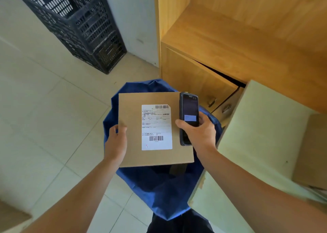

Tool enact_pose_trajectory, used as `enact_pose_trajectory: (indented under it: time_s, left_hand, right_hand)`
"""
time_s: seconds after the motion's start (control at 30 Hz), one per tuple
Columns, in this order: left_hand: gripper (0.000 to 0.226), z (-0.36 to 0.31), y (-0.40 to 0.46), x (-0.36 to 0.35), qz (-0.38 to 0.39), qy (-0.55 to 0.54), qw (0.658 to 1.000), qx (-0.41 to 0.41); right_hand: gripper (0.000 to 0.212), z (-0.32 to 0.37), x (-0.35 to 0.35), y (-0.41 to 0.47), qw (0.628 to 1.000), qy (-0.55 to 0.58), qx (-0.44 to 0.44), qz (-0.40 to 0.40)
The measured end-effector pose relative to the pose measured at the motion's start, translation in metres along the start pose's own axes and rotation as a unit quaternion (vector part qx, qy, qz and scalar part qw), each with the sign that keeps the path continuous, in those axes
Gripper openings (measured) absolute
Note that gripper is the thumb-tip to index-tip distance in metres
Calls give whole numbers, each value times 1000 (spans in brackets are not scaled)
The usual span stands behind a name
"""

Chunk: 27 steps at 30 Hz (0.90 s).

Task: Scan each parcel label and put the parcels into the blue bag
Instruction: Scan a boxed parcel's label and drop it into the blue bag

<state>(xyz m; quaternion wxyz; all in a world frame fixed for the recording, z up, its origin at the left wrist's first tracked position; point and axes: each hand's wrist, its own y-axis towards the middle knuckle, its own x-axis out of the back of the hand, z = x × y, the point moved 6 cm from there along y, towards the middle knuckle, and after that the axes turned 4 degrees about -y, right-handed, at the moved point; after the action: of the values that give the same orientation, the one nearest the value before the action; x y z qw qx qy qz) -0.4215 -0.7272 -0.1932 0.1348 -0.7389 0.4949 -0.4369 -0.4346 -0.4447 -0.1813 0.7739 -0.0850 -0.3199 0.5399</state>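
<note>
A flat brown cardboard parcel (134, 109) is held level above the open blue bag (159, 188). Its white shipping label (156, 126) with two barcodes faces up. My left hand (115, 140) grips the parcel's left edge, thumb on top. My right hand (198, 132) holds a dark handheld scanner (188, 112) upright at the parcel's right edge, its screen lit with a small blue patch. Inside the bag, below the parcel, part of another brown box (177, 170) shows.
A pale green table (256, 135) with a cardboard box (311, 153) stands to the right, close to my right arm. A wooden cabinet (221, 47) with a door ajar rises behind the bag. Black stacked plastic crates (79, 24) stand at the back left on the tiled floor.
</note>
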Motion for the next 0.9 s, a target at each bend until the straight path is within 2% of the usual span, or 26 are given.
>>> enact_pose_trajectory:
  time_s: [0.23, 0.43, 0.6, 0.7, 0.9]
  left_hand:
    - [42, 18, -8, -11, 3, 37, 999, 25]
    - [72, -20, -6, -28, 34, 27, 995, -94]
    - [56, -25, -5, -33, 52, 51, 994, -78]
    - [56, -25, -11, -38, 73, 54, 993, -69]
    - [54, -63, -43, -49, 87, 58, 988, -112]
  right_hand:
    - [64, -8, -4, -18, 998, -63, 3, 26]
    - [73, -9, -7, -15, 995, -92, 9, 37]
    - [76, -5, -2, -11, 993, -111, 18, 39]
    - [76, -4, 8, -9, 992, -116, 18, 35]
    - [72, 11, 52, -13, 994, -102, 27, 4]
